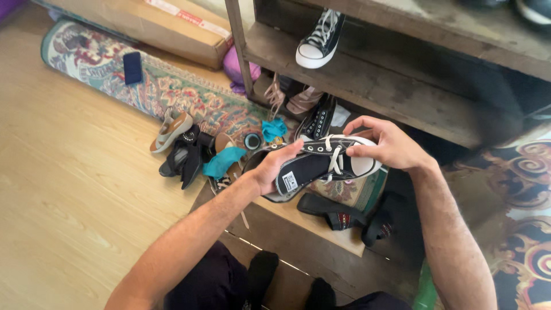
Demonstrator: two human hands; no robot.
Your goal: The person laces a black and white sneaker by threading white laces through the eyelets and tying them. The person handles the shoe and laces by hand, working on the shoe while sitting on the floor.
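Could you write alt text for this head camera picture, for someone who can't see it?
Seen from above, a person's left hand and right hand hold a black sneaker with white laces in front of a wooden shoe shelf. A matching sneaker stands on the shelf, and sandals and other shoes lie on the floor beside a rolled patterned rug.
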